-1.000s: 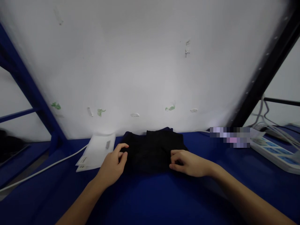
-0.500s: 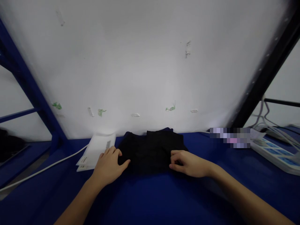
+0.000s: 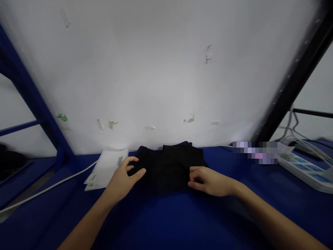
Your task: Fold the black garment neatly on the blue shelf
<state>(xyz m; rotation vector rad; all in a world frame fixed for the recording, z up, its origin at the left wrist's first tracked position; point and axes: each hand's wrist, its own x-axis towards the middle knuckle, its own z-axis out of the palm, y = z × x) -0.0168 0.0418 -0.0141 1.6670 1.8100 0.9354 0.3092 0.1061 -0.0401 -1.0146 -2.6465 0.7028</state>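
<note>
A black garment (image 3: 166, 168), folded into a low bundle, lies on the blue table (image 3: 166, 222) against the wall; its exact kind does not show. At its left edge is my left hand (image 3: 123, 178), thumb and fingers spread apart over the cloth, with no grip on it visible. My right hand (image 3: 208, 180) rests at the garment's right side. Its fingers are curled and pinched towards the thumb on the black cloth.
White printed sheets (image 3: 105, 168) lie left of the garment, partly behind my left hand. A white cable (image 3: 62, 181) crosses the table's left side. A power strip (image 3: 307, 170) with cords sits at the right. Behind stands a white wall (image 3: 161, 76) between blue and black posts.
My left hand has shifted slightly up and right, and its fingers have spread wider from the thumb. My right hand and the garment stay in place.
</note>
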